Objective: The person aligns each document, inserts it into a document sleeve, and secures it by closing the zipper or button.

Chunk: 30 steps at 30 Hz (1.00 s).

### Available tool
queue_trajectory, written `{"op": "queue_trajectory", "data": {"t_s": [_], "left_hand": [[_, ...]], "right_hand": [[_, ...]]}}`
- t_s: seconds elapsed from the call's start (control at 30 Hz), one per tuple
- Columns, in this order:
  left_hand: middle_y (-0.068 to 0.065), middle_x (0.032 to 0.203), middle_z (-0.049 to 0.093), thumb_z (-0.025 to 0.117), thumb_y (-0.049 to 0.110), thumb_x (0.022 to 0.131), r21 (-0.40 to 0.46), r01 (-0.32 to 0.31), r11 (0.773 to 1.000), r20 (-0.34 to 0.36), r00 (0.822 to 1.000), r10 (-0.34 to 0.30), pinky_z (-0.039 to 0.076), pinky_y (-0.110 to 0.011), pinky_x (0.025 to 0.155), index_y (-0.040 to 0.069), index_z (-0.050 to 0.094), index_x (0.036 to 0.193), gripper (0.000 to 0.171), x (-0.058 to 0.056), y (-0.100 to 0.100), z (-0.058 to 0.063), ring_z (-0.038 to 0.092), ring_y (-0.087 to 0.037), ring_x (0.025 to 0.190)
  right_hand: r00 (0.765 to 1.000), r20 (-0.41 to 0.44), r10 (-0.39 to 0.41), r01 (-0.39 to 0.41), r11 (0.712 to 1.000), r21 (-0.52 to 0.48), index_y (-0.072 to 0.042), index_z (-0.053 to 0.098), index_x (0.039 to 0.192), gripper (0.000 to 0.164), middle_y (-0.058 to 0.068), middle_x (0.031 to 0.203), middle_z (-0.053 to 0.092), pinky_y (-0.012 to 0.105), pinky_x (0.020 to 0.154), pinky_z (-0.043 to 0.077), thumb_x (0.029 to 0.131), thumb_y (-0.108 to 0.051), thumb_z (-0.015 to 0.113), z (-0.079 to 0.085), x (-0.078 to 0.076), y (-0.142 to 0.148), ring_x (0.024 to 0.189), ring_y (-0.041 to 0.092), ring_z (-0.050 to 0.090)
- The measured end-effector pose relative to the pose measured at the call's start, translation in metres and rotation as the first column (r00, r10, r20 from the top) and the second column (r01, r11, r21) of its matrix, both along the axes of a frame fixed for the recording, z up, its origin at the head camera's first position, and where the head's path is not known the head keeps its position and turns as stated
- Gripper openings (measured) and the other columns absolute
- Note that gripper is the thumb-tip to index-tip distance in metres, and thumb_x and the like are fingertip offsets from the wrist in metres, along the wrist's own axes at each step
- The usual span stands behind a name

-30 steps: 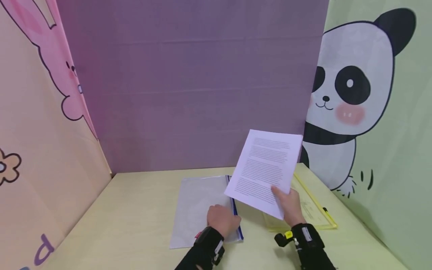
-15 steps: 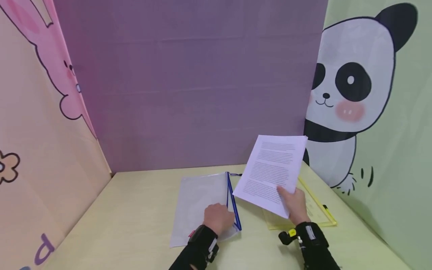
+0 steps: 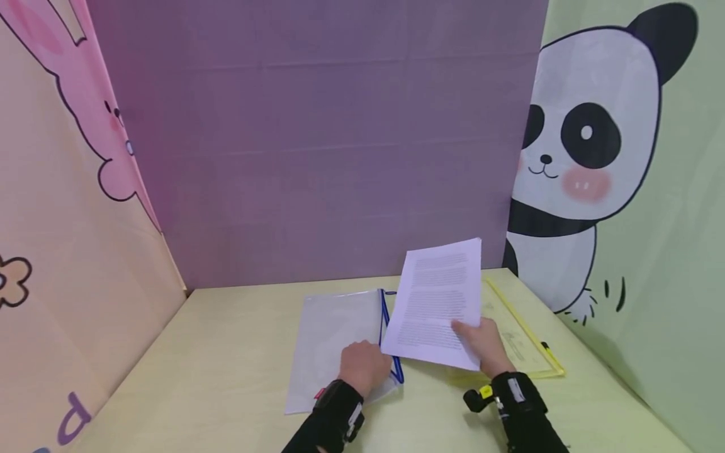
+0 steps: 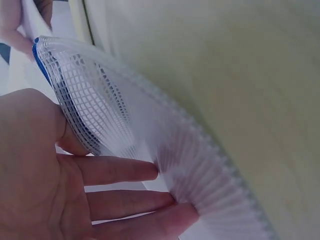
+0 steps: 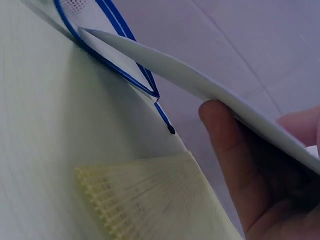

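Head view shows you the printed sheets (image 3: 436,296) in your right hand (image 3: 486,345), thumb across the text side, raised and tilted over the tabletop (image 3: 238,352). Their lower left corner overlaps the blue zip edge of the mesh pouch (image 3: 337,321). Your left hand (image 3: 365,366) is at that edge, knuckles up, its grip hidden underneath. The yellow-edged pouch (image 3: 521,343) lies to the right, partly behind the sheets, and a panda (image 3: 589,126) decorates the right wall.

Left wrist view gives you that hidden side: your left grip is narrow at the pouch's lip, while other fingers (image 4: 125,171) stretch straight to its see-through wall. Your right hand and the paper show only at the upper left.

Right wrist view turns the sheets edge-on, pinched by your digits on both faces. Their far end meets the gaping mouth of the mesh pouch; you cannot tell whether it is inside. A blue cord (image 5: 161,112) with a dark tip extends from the zip's corner.
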<state>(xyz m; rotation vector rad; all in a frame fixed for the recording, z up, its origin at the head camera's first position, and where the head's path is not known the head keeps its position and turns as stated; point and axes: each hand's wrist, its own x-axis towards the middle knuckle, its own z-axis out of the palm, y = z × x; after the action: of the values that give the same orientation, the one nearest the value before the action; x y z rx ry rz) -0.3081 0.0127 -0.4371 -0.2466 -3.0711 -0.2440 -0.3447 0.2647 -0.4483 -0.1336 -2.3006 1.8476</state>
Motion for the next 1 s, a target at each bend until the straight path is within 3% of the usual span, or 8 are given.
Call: {"op": "queue_trajectory", "data": {"t_s": [0.23, 0.3, 0.53, 0.63, 0.8, 1.0], "left_hand": [[-0.002, 0.065, 0.052, 0.058, 0.037, 0.099, -0.185, 0.044, 0.982, -0.007, 0.999, -0.046, 0.045, -0.034, 0.058, 0.012, 0.063, 0.072, 0.037, -0.003, 0.003, -0.004, 0.048, -0.02, 0.062], [-0.002, 0.066, 0.053, 0.057, 0.038, 0.099, -0.203, 0.048, 0.978, -0.006, 0.999, -0.051, 0.047, -0.034, 0.059, 0.012, 0.064, 0.074, 0.037, -0.003, 0.003, -0.004, 0.048, -0.02, 0.063], [-0.007, 0.069, 0.055, 0.052, 0.038, 0.1, -0.009, -0.018, 1.0, 0.005, 1.0, 0.018, 0.05, -0.039, 0.072, 0.01, 0.057, 0.065, 0.045, -0.002, 0.004, 0.0, 0.05, -0.024, 0.067], [-0.007, 0.072, 0.056, 0.049, 0.038, 0.1, -0.013, -0.007, 1.0, 0.011, 1.0, 0.007, 0.05, -0.04, 0.076, 0.01, 0.057, 0.066, 0.045, -0.002, 0.004, 0.001, 0.05, -0.023, 0.069], [-0.009, 0.077, 0.057, 0.049, 0.038, 0.1, -0.02, 0.001, 1.0, 0.018, 1.0, 0.0, 0.048, -0.037, 0.067, 0.01, 0.057, 0.067, 0.044, 0.002, 0.003, 0.002, 0.05, -0.023, 0.071], [-0.01, 0.075, 0.058, 0.049, 0.036, 0.099, -0.05, 0.017, 0.999, -0.009, 1.0, -0.018, 0.049, -0.036, 0.065, 0.01, 0.055, 0.061, 0.047, 0.003, 0.003, 0.002, 0.05, -0.022, 0.068]], "right_hand": [[0.996, 0.068, 0.056, -0.055, 0.998, -0.02, 0.007, 0.054, 0.139, 0.05, 0.024, 0.119, 0.07, 0.034, 0.07, 0.058, 0.097, -0.016, 0.067, -0.001, 0.001, 0.001, 0.088, 0.025, 0.072], [0.995, 0.08, 0.062, -0.06, 0.998, -0.019, 0.007, 0.054, 0.139, 0.049, 0.023, 0.118, 0.07, 0.035, 0.07, 0.058, 0.097, -0.015, 0.066, -0.001, 0.002, 0.002, 0.087, 0.025, 0.072], [0.987, 0.117, 0.108, -0.106, 0.994, -0.019, 0.011, 0.055, 0.134, 0.048, 0.019, 0.105, 0.074, 0.037, 0.067, 0.059, 0.093, -0.013, 0.067, 0.001, 0.005, 0.007, 0.081, 0.026, 0.072], [0.98, 0.137, 0.145, -0.142, 0.989, -0.032, 0.009, 0.056, 0.134, 0.048, 0.017, 0.106, 0.074, 0.039, 0.068, 0.059, 0.093, -0.011, 0.068, 0.0, 0.006, 0.009, 0.083, 0.028, 0.073], [0.97, 0.132, 0.203, -0.196, 0.979, -0.06, 0.009, 0.058, 0.133, 0.046, 0.019, 0.108, 0.074, 0.04, 0.069, 0.06, 0.092, -0.007, 0.067, 0.0, 0.008, 0.01, 0.084, 0.03, 0.073], [0.952, 0.128, 0.278, -0.269, 0.959, -0.086, 0.012, 0.054, 0.135, 0.049, 0.02, 0.108, 0.073, 0.041, 0.071, 0.061, 0.092, -0.007, 0.067, 0.003, 0.011, 0.016, 0.086, 0.032, 0.074]]}}
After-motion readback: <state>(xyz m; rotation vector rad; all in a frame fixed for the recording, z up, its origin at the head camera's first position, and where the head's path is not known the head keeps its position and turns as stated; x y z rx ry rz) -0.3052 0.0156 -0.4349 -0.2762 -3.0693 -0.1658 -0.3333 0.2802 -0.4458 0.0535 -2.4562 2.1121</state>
